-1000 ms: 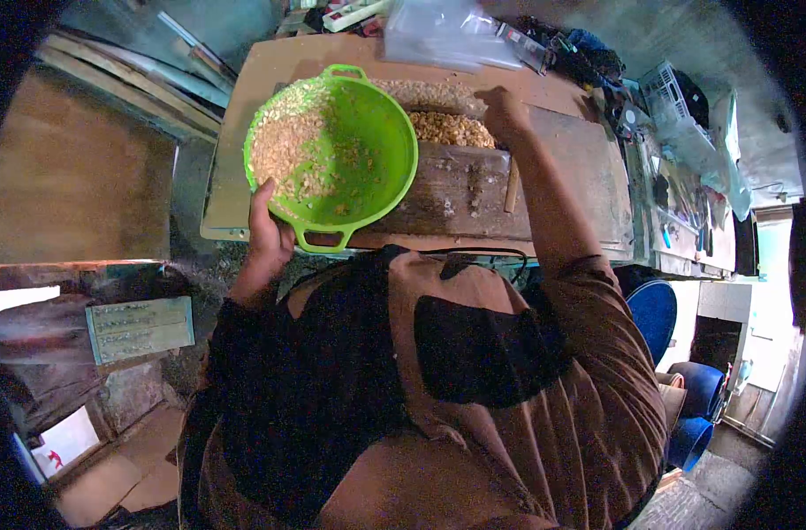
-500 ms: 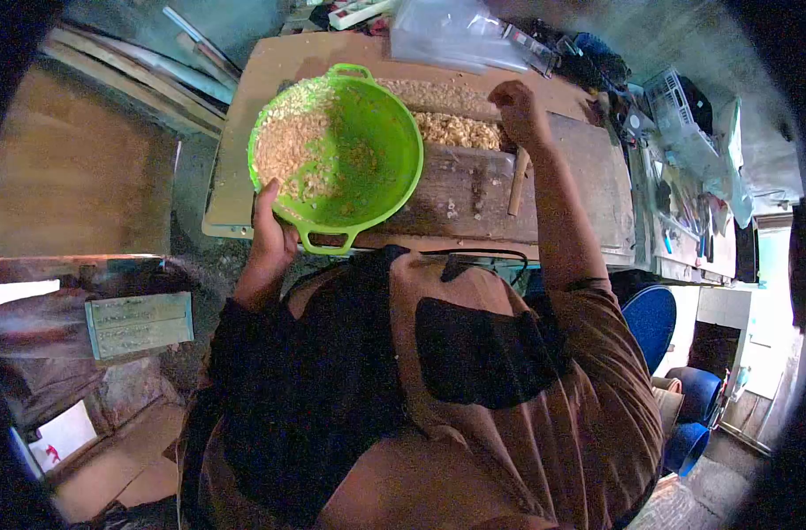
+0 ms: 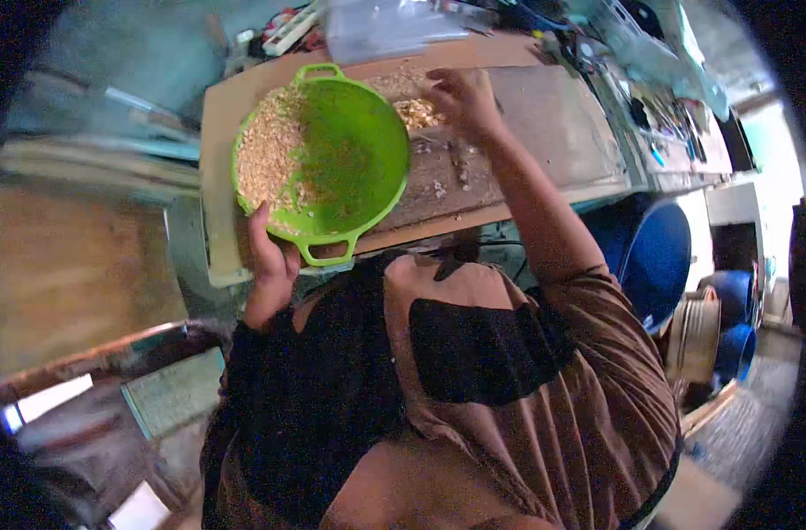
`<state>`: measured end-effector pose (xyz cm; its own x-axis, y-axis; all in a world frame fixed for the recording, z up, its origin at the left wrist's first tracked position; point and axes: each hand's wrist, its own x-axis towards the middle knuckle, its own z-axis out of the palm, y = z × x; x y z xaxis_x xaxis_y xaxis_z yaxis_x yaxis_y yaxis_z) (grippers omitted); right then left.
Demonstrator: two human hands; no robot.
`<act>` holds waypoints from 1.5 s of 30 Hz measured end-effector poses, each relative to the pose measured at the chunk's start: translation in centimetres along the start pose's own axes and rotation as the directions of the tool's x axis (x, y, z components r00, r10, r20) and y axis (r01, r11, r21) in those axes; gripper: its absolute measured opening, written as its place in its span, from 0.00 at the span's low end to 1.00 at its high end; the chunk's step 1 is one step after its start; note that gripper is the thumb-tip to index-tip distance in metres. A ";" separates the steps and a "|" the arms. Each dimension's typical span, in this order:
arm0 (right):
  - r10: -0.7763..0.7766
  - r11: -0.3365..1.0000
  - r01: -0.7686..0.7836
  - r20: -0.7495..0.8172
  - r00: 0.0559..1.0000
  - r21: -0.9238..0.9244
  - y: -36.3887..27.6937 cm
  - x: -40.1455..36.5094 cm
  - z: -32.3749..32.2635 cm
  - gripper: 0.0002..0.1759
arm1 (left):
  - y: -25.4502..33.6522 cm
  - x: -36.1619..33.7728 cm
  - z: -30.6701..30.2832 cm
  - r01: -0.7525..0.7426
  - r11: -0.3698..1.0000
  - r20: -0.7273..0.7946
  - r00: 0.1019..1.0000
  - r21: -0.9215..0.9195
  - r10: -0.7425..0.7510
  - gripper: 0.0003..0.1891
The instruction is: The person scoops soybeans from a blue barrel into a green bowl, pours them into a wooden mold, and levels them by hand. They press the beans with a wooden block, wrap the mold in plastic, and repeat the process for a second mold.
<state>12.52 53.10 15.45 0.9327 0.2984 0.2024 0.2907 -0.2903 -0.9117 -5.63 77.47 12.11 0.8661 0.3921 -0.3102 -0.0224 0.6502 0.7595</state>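
- Left hand [image 3: 272, 269]: positioned at the near left of the green plastic basin [image 3: 359, 155]; grip closed on the rim, thumb over the inner side
- Green plastic basin: located over the left part of the tabletop [image 3: 219, 199], with one loop handle at the far side and one at the near side, the near handle just beside the left hand; whether the underside touches the tabletop cannot be told
- Basin contents: pale flakes [image 3: 266, 150] heaped against the left wall; scattered bits adhere to or lie on the remaining inner surface
- Right hand [image 3: 467, 99]: located to the right of the basin and apart from it, over the far side of the wooden box [image 3: 434, 181]; fingers bent and directed left; whether the grip is open or closed, or contains small pieces, cannot be told
- Wooden box: set on the tabletop, partly hidden by the basin and right forearm; yellowish pieces [image 3: 416, 113] visible between the basin and right hand
- Far edge of tabletop: clear plastic sheeting [image 3: 385, 31], folded or stacked
- Right side of work area: assorted hand tools [image 3: 681, 124] beyond the tabletop; large blue barrel [image 3: 655, 256] below that level
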 end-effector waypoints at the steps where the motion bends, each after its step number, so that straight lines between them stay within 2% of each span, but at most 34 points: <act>1: 0.174 0.980 -0.179 0.070 0.982 0.081 -1.4 -2.2 0.9 0.32 | 0.5 -0.5 1.2 0.012 1.000 0.017 1.000 0.013 -0.012 0.24; 3: 0.278 0.851 -0.335 0.195 0.941 0.404 -4.8 -6.8 1.7 0.39 | 1.3 -1.4 3.7 0.006 0.992 0.027 1.000 0.128 -0.010 0.25; 6: 0.225 0.816 -0.227 0.069 0.972 0.531 -4.0 -11.9 4.6 0.43 | 2.5 -1.0 1.0 0.052 0.964 0.158 0.983 0.262 -0.096 0.26; 7: 0.382 0.660 -0.428 0.215 0.899 0.617 -5.7 -13.9 4.2 0.32 | 2.8 -1.6 1.5 0.100 0.964 0.235 0.959 0.244 -0.159 0.25; 8: 0.414 0.656 -0.414 0.158 0.896 0.631 -5.9 -15.9 3.8 0.32 | 2.2 -1.6 1.3 0.133 0.954 0.274 0.939 0.268 -0.208 0.25; 10: 0.400 0.363 -0.414 0.262 0.878 0.835 -6.6 -19.7 3.1 0.31 | 0.1 -1.0 0.2 -0.135 0.868 0.331 0.943 0.477 -0.036 0.24; 11: 0.411 0.362 -0.396 0.236 0.880 0.844 -9.5 -17.2 5.7 0.31 | 3.5 2.0 -0.6 -0.131 0.865 0.351 0.935 0.484 -0.055 0.24; 13: 0.466 0.224 -0.317 0.184 0.865 0.922 -9.6 -17.0 6.7 0.31 | 1.9 5.5 -1.2 -0.058 0.886 0.447 0.877 0.460 -0.174 0.23; 14: 0.467 0.229 -0.307 0.173 0.867 0.924 -9.9 -16.8 7.0 0.31 | 1.7 6.9 -1.4 -0.025 0.895 0.488 0.845 0.446 -0.220 0.23; 15: 0.494 0.184 -0.272 0.150 0.856 0.944 -11.3 -17.5 7.0 0.31 | 2.9 6.7 -1.2 -0.005 0.900 0.527 0.812 0.436 -0.251 0.22; 16: 0.523 0.142 -0.239 0.133 0.842 0.960 -12.3 -18.0 7.0 0.31 | 4.3 3.3 1.0 0.117 0.875 0.568 0.719 0.470 -0.401 0.29; 17: 0.536 0.126 -0.184 0.089 0.839 0.975 -14.3 -18.6 7.6 0.29 | 6.3 0.4 2.5 0.129 0.851 0.561 0.699 0.510 -0.443 0.29; 18: 0.533 0.127 -0.184 0.089 0.842 0.975 -10.8 -18.4 4.8 0.29 | 3.1 0.4 5.7 0.145 0.821 0.550 0.676 0.552 -0.490 0.28; 20: 0.625 0.283 -0.146 -0.066 0.778 0.948 -9.5 -22.3 -1.3 0.28 | -2.2 -1.8 9.5 0.103 0.790 0.591 0.607 0.604 -0.532 0.29; 21: 0.600 0.330 -0.096 -0.130 0.789 0.939 -6.9 -25.1 -4.2 0.27 | -7.7 -1.9 9.5 0.029 0.772 0.568 0.660 0.635 -0.492 0.30; 22: 0.581 0.370 -0.052 -0.188 0.792 0.928 -4.9 -27.8 -6.4 0.27 | -10.5 -2.9 10.4 -0.295 0.725 0.720 0.579 0.623 -0.383 0.30; 23: 0.590 0.341 -0.023 -0.195 0.783 0.940 -3.4 -30.4 -8.5 0.27 | -10.0 -7.3 13.2 -0.285 0.528 0.564 0.656 0.800 -0.501 0.30; 24: 0.608 0.311 0.007 -0.204 0.767 0.950 -2.2 -33.1 -10.5 0.28 | -12.7 -8.9 14.5 -0.196 0.592 0.580 0.577 0.782 -0.575 0.33; 25: 0.647 0.336 0.020 -0.247 0.721 0.942 -1.1 -35.7 -12.5 0.28 | -19.4 -8.4 14.2 -0.111 0.580 0.523 0.588 0.807 -0.616 0.33; 26: 0.686 0.367 0.033 -0.294 0.666 0.930 -0.7 -38.2 -14.2 0.29 | -21.3 -10.2 15.6 -0.176 0.613 0.611 0.482 0.770 -0.629 0.32; 28: 0.777 0.429 -0.108 -0.305 0.551 0.897 0.7 -43.2 -17.9 0.31 | -23.0 -14.2 19.5 0.025 0.415 0.394 0.268 0.910 -0.879 0.24; 30: 0.798 0.488 -0.048 -0.424 0.429 0.871 3.0 -46.8 -20.6 0.31 | -26.1 -16.0 21.8 -0.206 0.320 0.366 0.255 0.925 -0.895 0.27; 31: 0.787 0.519 -0.054 -0.453 0.419 0.853 5.1 -49.5 -22.5 0.29 | -27.9 -15.9 22.5 -0.325 0.310 0.396 0.245 0.894 -0.885 0.31; 32: 0.773 0.550 -0.060 -0.482 0.413 0.833 7.2 -51.5 -24.0 0.27 | -29.6 -15.3 23.1 -0.321 0.304 0.386 0.233 0.897 -0.893 0.31; 33: 0.783 0.603 0.054 -0.603 0.152 0.796 9.4 -52.9 -25.2 0.29 | -31.5 -14.9 24.1 -0.473 0.267 0.431 0.280 0.839 -0.858 0.32; 34: 0.742 0.665 -0.007 -0.660 0.118 0.747 8.0 -52.3 -25.8 0.28 | -33.6 -14.1 24.6 -0.611 0.214 0.480 0.313 0.763 -0.820 0.34; 35: 0.720 0.686 -0.064 -0.689 -0.085 0.725 7.9 -52.3 -26.8 0.30 | -37.1 -12.6 25.2 -0.618 0.167 0.473 0.374 0.769 -0.798 0.35; 36: 0.657 0.696 -0.126 -0.698 -0.283 0.707 8.5 -52.4 -27.9 0.32 | -36.9 -12.9 26.9 -0.641 0.142 0.502 0.424 0.754 -0.753 0.36; 37: 0.659 0.689 -0.122 -0.687 -0.305 0.715 11.1 -53.8 -29.5 0.32 | -38.8 -11.9 28.2 -0.666 0.114 0.523 0.455 0.737 -0.721 0.36; 39: 0.446 0.821 -0.343 -0.888 -0.115 0.456 16.7 -58.2 -30.8 0.36 | -42.0 -9.8 30.4 -0.702 0.072 0.555 0.493 0.709 -0.670 0.36; 40: 0.451 0.810 -0.346 -0.880 -0.145 0.473 16.7 -58.4 -30.4 0.36 | -42.4 -10.0 32.4 -0.717 0.062 0.576 0.501 0.694 -0.647 0.36; 42: 0.370 0.809 -0.466 -0.926 -0.070 0.358 17.4 -56.8 -31.9 0.36 | -44.4 -9.8 36.4 -0.723 0.073 0.564 0.467 0.687 -0.681 0.34; 44: 0.361 0.818 -0.496 -0.931 0.049 0.291 19.1 -55.8 -33.1 0.46 | -48.2 -8.5 37.9 -0.716 0.001 0.582 0.566 0.698 -0.583 0.38; 45: 0.399 0.757 -0.574 -0.917 0.024 0.314 20.3 -55.3 -33.3 0.50 | -50.1 -8.0 38.3 -0.724 -0.032 0.603 0.598 0.689 -0.528 0.41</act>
<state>-26.05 0.43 -2.36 0.3338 -0.9421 -0.0310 -0.3820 -0.1052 -0.9182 7.65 16.80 -1.56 0.8309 -0.5015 -0.2411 -0.2820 -0.7531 0.5944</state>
